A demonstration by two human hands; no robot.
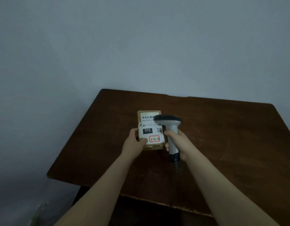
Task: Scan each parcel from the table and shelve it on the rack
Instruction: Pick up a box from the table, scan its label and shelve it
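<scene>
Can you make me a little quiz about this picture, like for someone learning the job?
1. True or false: the parcel has a label with a barcode on it.
2. Which hand holds the scanner? A) left B) right C) neither
3. What is handwritten in the red box on the label?

Key:
1. True.
2. B: the right hand has its grip on the handle; the left hand holds the parcel over the table.
3. It looks like 3-2-10.

Both arms outstretched, left hand [135, 141] curled in a grip, right hand [176, 141] fisted
</scene>
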